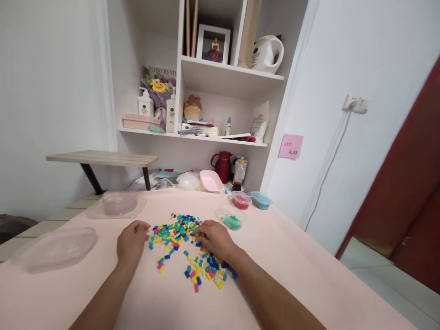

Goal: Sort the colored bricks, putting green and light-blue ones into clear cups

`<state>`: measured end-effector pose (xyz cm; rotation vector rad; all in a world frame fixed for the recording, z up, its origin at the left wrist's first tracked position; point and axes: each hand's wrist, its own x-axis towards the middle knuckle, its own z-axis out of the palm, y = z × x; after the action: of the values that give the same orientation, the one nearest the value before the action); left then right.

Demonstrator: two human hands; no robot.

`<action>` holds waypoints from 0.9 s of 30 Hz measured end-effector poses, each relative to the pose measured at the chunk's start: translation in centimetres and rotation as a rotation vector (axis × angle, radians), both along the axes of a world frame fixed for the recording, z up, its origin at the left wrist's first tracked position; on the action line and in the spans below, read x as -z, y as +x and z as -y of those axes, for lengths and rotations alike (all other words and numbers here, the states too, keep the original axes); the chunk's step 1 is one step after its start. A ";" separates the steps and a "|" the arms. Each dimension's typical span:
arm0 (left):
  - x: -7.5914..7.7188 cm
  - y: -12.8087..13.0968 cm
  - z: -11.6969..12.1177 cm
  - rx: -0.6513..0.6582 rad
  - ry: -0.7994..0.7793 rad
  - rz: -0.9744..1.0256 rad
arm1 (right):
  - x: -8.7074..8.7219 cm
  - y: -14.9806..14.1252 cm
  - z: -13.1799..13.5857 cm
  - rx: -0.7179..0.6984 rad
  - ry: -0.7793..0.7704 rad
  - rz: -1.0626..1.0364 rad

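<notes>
A loose pile of small coloured plastic pieces, in green, blue, yellow, pink and white, is spread over the pink tabletop. At the pile's left edge rests my left hand, its fingers curled inward; whatever may be inside them is hidden. My right hand reaches over the right part of the pile, fingers bent down and drawn together among the pieces. Its fingertips are too small to show what they grip. Just beyond it stands a clear tub with green pieces inside.
Farther back at right are a tub of red pieces and a tub of blue pieces. Clear plastic containers and a clear lid lie at left. A pink basket, a red jug and shelves stand behind.
</notes>
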<state>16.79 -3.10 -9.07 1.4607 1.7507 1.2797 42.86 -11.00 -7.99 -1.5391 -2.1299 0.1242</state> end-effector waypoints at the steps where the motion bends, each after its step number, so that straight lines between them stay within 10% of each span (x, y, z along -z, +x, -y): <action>1: 0.0 0.0 0.0 0.001 0.001 -0.001 | 0.2 -0.1 -0.1 0.017 -0.014 -0.002; 13: 0.1 -0.1 0.0 0.001 -0.015 0.003 | 0.3 1.1 -0.9 0.069 0.035 -0.313; 27: -0.4 0.1 -0.2 -0.006 -0.020 -0.014 | -1.7 9.7 -0.7 0.421 0.409 -0.370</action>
<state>16.86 -2.94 -8.65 1.4580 1.7730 1.2539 52.52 -10.30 -6.34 -1.5341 -1.4090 -0.1539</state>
